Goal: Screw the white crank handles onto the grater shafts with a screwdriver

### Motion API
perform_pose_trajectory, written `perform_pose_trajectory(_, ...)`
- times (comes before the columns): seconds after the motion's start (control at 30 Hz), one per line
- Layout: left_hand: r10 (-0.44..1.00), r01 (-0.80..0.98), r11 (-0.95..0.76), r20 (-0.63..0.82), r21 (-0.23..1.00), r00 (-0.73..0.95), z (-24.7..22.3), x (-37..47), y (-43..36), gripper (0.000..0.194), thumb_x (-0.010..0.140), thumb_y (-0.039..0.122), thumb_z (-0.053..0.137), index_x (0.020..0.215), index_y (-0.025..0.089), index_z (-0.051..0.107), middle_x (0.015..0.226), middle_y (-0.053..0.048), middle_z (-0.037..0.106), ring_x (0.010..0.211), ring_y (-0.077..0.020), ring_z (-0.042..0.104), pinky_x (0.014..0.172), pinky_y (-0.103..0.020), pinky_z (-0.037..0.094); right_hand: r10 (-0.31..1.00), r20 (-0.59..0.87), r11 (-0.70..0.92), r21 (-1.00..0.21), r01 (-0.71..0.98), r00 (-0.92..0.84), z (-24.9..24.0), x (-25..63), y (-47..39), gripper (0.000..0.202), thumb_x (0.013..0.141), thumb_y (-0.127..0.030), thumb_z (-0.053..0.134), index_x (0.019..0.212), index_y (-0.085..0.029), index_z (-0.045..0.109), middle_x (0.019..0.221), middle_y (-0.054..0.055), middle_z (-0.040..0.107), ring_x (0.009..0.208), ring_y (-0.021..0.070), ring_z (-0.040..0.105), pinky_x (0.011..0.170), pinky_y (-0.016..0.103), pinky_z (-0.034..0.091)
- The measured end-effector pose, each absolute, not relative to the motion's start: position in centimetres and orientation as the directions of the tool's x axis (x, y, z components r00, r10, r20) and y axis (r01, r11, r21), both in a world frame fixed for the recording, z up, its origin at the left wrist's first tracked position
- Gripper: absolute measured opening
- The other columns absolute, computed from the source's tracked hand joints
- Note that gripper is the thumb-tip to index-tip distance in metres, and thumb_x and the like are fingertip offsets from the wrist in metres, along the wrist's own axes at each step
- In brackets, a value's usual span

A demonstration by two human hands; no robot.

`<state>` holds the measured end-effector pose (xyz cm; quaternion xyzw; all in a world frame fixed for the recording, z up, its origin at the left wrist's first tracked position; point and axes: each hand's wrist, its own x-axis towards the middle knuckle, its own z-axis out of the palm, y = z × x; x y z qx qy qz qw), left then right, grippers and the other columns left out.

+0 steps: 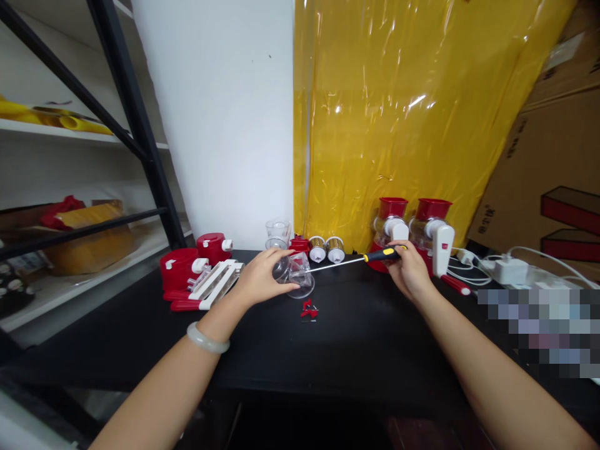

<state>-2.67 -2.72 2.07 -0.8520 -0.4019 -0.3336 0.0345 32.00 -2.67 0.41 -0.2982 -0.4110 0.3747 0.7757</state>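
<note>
My left hand (262, 277) is closed round a clear plastic housing (300, 270) with a round, flared rim, tilted just above the black table. In my right hand (409, 270) is a screwdriver (385, 254) with a black and yellow handle. Its long metal shaft points left, and the tip reaches the clear housing; whether it touches a screw there is too small to see. Small red parts (308, 310) lie on the table below the housing, with thin metal bits beside them.
Red bases (180, 270) and white-and-red handles (218, 284) lie at left. Behind the housing are another clear housing (277, 231) and two grater drums (334, 249). Two assembled red-and-white graters (434, 234) stand at right, near white cables and a power adapter (510, 270).
</note>
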Motion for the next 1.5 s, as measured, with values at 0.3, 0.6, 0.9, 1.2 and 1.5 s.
perform_pose_trajectory(0.3, 0.658, 0.722, -0.666, 0.603, 0.188, 0.451, 2.1, -2.7, -2.6, 0.070, 0.069, 0.055, 0.074, 0.130, 0.028, 0.053, 0.126, -0.008, 0.059, 0.118, -0.0294, 0.055, 0.100, -0.046, 0.047, 0.816, 0.487, 0.544, -0.830, -0.126, 0.312, 0.0, 33.1, -2.4, 0.036, 0.073, -0.060, 0.066, 0.076, -0.024, 0.062, 0.058, -0.003, 0.051, 0.050, 0.0114, 0.046, 0.046, 0.025, 0.040)
perform_pose_trajectory(0.6, 0.664, 0.729, -0.658, 0.603, 0.190, 0.442, 2.2, -2.7, -2.8, 0.071, 0.068, 0.053, 0.076, 0.130, 0.028, 0.054, 0.128, -0.009, 0.058, 0.119, -0.0306, 0.055, 0.100, -0.046, 0.046, 0.863, 0.429, 0.499, -0.808, -0.313, 0.268, 0.7, 32.7, -3.2, 0.020, 0.061, -0.035, 0.074, 0.076, -0.025, 0.064, 0.072, -0.003, 0.055, 0.062, 0.0118, 0.051, 0.053, 0.025, 0.044)
perform_pose_trajectory(0.9, 0.660, 0.732, -0.659, 0.601, 0.175, 0.450, 2.1, -2.7, -2.5, 0.071, 0.068, 0.055, 0.075, 0.130, 0.028, 0.053, 0.129, -0.009, 0.058, 0.119, -0.0305, 0.055, 0.100, -0.046, 0.046, 0.851, 0.426, 0.494, -0.849, -0.190, 0.307, 0.8, 32.7, -3.1, 0.040, 0.072, -0.060, 0.066, 0.066, -0.020, 0.065, 0.057, -0.001, 0.051, 0.048, 0.0099, 0.041, 0.042, 0.024, 0.031)
perform_pose_trajectory(1.2, 0.657, 0.715, -0.670, 0.607, 0.199, 0.447, 2.0, -2.9, -2.3, 0.070, 0.068, 0.055, 0.075, 0.129, 0.027, 0.054, 0.128, -0.009, 0.059, 0.119, -0.0304, 0.056, 0.100, -0.045, 0.047, 0.935, 0.340, 0.335, -0.767, -0.547, 0.097, 1.0, 32.7, -3.8, 0.024, 0.057, -0.026, 0.069, 0.081, -0.024, 0.067, 0.078, 0.001, 0.061, 0.072, 0.0153, 0.056, 0.066, 0.033, 0.049)
perform_pose_trajectory(1.5, 0.637, 0.699, -0.689, 0.618, 0.188, 0.461, 1.8, -3.2, -1.8, 0.070, 0.069, 0.054, 0.074, 0.130, 0.026, 0.054, 0.128, -0.009, 0.060, 0.119, -0.0300, 0.056, 0.102, -0.046, 0.045, 0.853, 0.459, 0.474, -0.881, -0.002, 0.247, 0.1, 33.6, -2.4, 0.050, 0.073, -0.070, 0.060, 0.064, -0.021, 0.063, 0.052, -0.001, 0.051, 0.046, 0.0122, 0.043, 0.043, 0.026, 0.033)
